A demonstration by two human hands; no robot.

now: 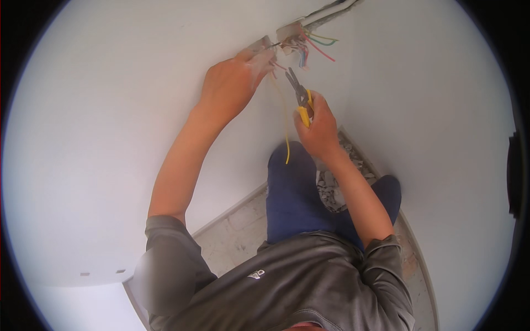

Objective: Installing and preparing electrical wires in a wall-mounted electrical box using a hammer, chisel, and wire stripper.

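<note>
- The right hand (320,126), right of the middle of the frame, is gripping the pliers (301,98) by their yellow handles.
- The pliers are pointing up and a bit left, with their dark tips sitting near the left hand's fingers.
- The left hand (232,83), at the upper middle, is bending its fingers over the left box (259,43). I cannot tell if they are pinching a wire.
- A yellow wire (287,135) is hanging from below the left hand, down to one knee.
- The right box (290,31) is sitting in the wall (419,83) at the top of the frame.
- A red wire (321,48) and a green wire (324,42) are sticking out of it to the right, and blue wires (302,58) are hanging below.
- A white pipe (329,11) is running up to the top edge.
- Gray rubble (330,190) is lying between the blue legs (292,193), low in the frame.
</note>
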